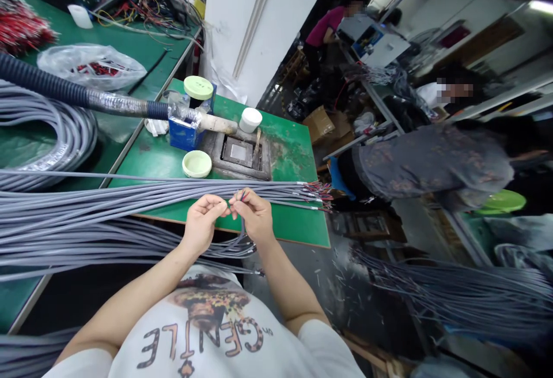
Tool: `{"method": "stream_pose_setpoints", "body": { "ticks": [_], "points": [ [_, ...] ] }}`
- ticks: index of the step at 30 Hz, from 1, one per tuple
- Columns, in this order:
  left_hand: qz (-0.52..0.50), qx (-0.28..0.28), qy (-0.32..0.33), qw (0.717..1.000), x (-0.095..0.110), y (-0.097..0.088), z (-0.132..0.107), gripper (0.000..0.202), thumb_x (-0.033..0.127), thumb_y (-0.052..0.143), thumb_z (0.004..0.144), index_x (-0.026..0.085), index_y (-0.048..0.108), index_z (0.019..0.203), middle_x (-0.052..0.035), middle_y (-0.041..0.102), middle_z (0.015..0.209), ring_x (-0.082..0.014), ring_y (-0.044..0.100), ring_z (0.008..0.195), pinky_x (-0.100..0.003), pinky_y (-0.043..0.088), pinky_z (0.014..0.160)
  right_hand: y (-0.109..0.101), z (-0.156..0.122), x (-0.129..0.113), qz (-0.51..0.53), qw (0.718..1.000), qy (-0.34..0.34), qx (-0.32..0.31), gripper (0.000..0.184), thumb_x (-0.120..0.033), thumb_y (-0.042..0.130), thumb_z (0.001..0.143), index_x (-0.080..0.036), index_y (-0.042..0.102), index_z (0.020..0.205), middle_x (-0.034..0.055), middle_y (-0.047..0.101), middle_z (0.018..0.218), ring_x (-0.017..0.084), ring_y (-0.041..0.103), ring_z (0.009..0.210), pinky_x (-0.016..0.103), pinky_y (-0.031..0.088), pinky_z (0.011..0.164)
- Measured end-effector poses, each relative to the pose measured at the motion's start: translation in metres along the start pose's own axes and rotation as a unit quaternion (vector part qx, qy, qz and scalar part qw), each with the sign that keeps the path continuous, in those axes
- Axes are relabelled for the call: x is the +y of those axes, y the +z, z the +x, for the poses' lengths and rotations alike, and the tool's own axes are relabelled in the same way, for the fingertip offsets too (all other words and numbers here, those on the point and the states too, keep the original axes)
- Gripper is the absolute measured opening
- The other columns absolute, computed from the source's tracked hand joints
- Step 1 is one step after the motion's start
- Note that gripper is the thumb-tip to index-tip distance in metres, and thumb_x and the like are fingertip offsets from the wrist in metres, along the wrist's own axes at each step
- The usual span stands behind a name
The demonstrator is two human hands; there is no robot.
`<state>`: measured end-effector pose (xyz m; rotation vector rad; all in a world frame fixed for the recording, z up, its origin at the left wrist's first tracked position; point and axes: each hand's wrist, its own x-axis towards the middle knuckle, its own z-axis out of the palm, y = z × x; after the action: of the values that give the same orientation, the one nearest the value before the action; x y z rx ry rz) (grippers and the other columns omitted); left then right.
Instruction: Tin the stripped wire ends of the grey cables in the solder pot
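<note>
My left hand [203, 219] and my right hand [254, 214] meet over the near edge of a green table [294, 153]. Both pinch the stripped end of a grey cable [242, 229], whose thin coloured wires [240, 196] stick up between my fingertips. The cable hangs down below my right hand. Just beyond my hands a thick bundle of grey cables [129, 193] lies across the table, its stripped coloured ends [317, 193] pointing right.
A metal solder pot [239, 153], a blue box [185, 130], round white and green lids and a corrugated hose [64, 93] sit behind. A cable coil [56, 130] lies left. Other people work at benches on the right; more grey cables [453, 297] lie there.
</note>
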<state>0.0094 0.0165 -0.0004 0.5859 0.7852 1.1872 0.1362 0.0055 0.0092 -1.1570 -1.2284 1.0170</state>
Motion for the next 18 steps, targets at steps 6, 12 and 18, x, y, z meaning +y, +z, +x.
{"method": "stream_pose_setpoints", "body": {
  "ticks": [6,12,18],
  "points": [
    [-0.028,0.008,0.006,1.000,0.008,-0.008,0.004,0.025,0.031,0.080,0.058,0.016,0.062,0.066,0.0018,0.062,0.057,-0.0087,0.055,0.054,-0.023,0.045,0.060,0.001,0.010,-0.002,-0.056,0.997,-0.023,-0.040,0.019,-0.039,0.069,0.077,-0.021,0.066,0.077,0.0037,0.060,0.083,0.012,0.054,0.060,0.028,0.047,0.052],
    [-0.027,0.041,0.072,0.996,0.004,-0.015,0.008,0.026,0.034,0.079,0.063,0.016,0.063,0.070,0.0012,0.064,0.061,-0.0091,0.058,0.058,-0.022,0.047,0.064,0.011,0.016,-0.016,-0.221,0.967,-0.059,-0.108,0.019,-0.032,0.046,0.092,-0.020,0.055,0.081,0.0004,0.055,0.073,0.012,0.052,0.061,0.026,0.043,0.059],
    [0.138,0.045,0.187,0.972,-0.003,-0.036,0.013,0.022,0.034,0.071,0.074,0.019,0.068,0.090,-0.0019,0.068,0.073,-0.0133,0.061,0.068,-0.025,0.047,0.070,0.013,0.076,-0.025,-0.377,0.904,-0.164,-0.116,0.018,-0.026,0.045,0.091,-0.019,0.051,0.075,0.0008,0.053,0.072,0.014,0.050,0.069,0.026,0.037,0.066]
  ]
}}
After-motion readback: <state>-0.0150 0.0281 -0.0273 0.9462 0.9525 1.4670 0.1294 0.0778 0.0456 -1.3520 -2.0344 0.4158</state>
